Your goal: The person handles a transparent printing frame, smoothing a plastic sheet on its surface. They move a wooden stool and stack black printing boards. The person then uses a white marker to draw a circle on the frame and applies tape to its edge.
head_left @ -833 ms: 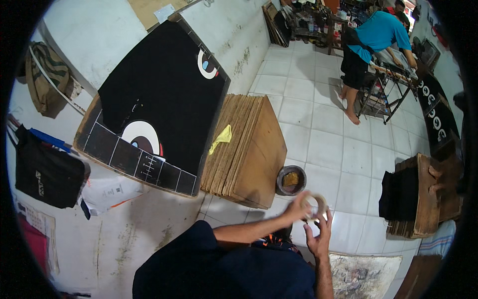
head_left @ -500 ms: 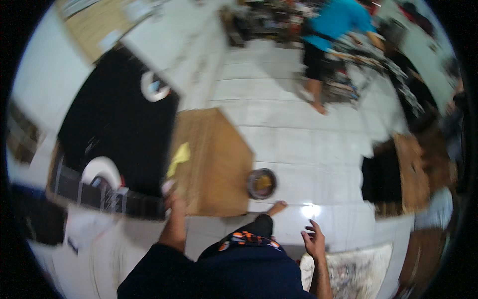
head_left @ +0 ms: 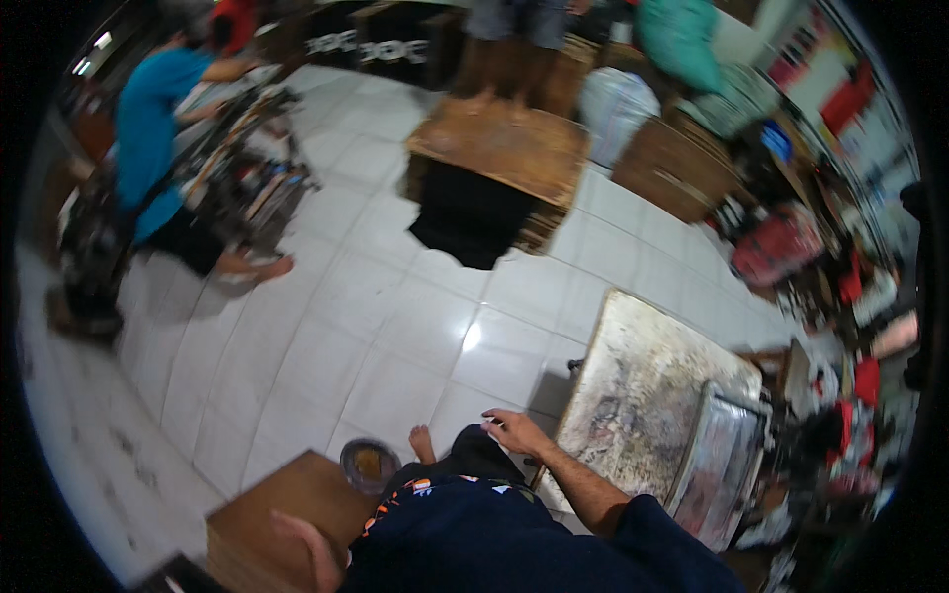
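Note:
My left hand (head_left: pixel 304 549) is over the brown box-shaped stand (head_left: pixel 252 494) at the lower left. It is somewhat blurred, with fingers stretched out and nothing visible in them; whether it touches the box is unclear. My right hand (head_left: pixel 514 432) hangs in front of my dark trousers, near the left edge of a stained whitish tabletop (head_left: pixel 633 395). Its fingers are loosely extended and seem to hold nothing. A round container (head_left: pixel 370 466) with something yellow-brown inside stands on the floor beside the box and my bare foot (head_left: pixel 422 444).
A framed panel (head_left: pixel 717 465) lies on the stained table. Ahead, a black cloth (head_left: pixel 473 217) hangs off a wooden-topped stack (head_left: pixel 504 148), with another person's legs (head_left: pixel 509 49) behind. A person in blue (head_left: pixel 153 128) works at the left. Bags and boxes (head_left: pixel 677 168) line the right.
My view has swung to the right. My left hand has left the edge of the black board with white rings, which is mostly out of view; the stained table has come in.

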A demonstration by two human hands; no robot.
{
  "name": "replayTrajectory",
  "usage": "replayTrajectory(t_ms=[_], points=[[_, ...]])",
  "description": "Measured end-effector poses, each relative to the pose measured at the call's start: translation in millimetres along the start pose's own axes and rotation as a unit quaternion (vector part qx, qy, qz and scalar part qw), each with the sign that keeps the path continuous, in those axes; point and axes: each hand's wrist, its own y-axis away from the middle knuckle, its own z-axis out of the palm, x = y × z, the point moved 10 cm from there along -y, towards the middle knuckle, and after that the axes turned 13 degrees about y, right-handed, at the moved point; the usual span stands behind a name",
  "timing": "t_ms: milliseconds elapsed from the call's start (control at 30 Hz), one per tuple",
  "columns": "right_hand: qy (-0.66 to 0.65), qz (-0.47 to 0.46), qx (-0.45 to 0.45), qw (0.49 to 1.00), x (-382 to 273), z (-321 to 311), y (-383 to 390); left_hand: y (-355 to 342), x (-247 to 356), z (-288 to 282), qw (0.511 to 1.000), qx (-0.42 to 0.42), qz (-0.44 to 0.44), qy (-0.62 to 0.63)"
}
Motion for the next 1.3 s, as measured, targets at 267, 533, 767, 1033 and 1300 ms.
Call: replayTrajectory(t_ms=[267, 533, 767, 1033, 1300], points=[[-0.049, 0.102, 0.079, 0.990, 86, -90, -21, 619, 232, 460, 0.378, -0.867, -0.309, 0.098], [-0.226, 0.187, 0.294, 0.910, 153, -266, -19, 943, 331, 439, -0.073, -0.794, -0.586, 0.142], [-0.306, 0.319, 0.394, 0.806, 296, -336, 13, 1091, 321, 565, -0.035, -0.818, -0.563, 0.112], [-0.342, 0.401, 0.545, 0.652, 394, -414, 26, 1253, 256, 834, 0.223, -0.848, -0.446, 0.180], [-0.457, 0.437, 0.613, 0.474, 531, -438, 93, 1360, -16, 899, 0.287, -0.896, -0.242, -0.238]])
